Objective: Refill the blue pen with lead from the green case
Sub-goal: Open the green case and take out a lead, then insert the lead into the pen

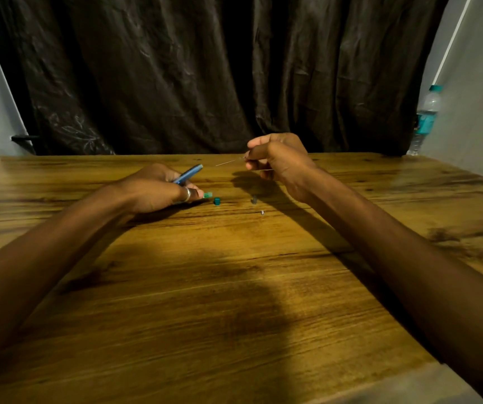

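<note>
blue pen (189,173) sits gripped in the left hand (158,189), which rests on the wooden table (205,287) and also clasps the green case (207,195). the raised right hand (281,161) pinches a thin lead (230,161), its tip pointing toward the pen's open end. a small green cap (217,201) lies just beside the case.

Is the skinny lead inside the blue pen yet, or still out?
Out. The right hand pinches the lead in the air, its tip short of the blue pen held by the left hand.

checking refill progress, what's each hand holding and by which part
Left hand: blue pen, by its lower barrel. Right hand: thin lead, pinched at one end.
</note>
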